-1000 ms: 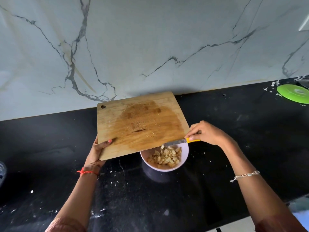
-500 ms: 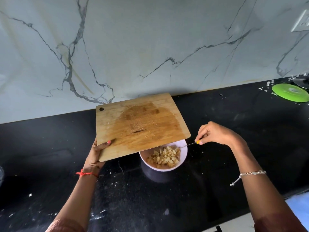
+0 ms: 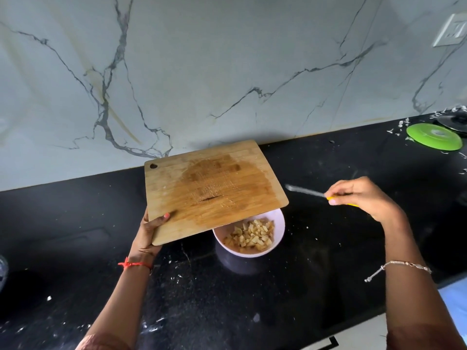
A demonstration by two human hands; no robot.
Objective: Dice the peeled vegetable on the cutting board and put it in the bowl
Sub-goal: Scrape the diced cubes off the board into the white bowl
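My left hand [image 3: 147, 232] grips the near left corner of a wooden cutting board [image 3: 209, 188], holding it lifted and tilted over a white bowl [image 3: 278, 234]. The board is bare, with a damp stain in its middle. Pale diced vegetable pieces [image 3: 251, 236] lie in the bowl, whose far rim is hidden under the board. To the right of the board, my right hand [image 3: 364, 198] holds a yellow-handled knife [image 3: 307, 191] in the air, its blurred blade pointing left toward the board's edge.
The black countertop [image 3: 252, 299] carries scattered white scraps. A green round lid [image 3: 433, 136] and a dark lid behind it lie at the far right, with peel bits around. A marble wall with a socket [image 3: 451, 30] stands behind. The counter's front edge runs at the lower right.
My right hand has drawn the knife away from the board's edge over the bowl, to the right and upward. The board stays held over the bowl.
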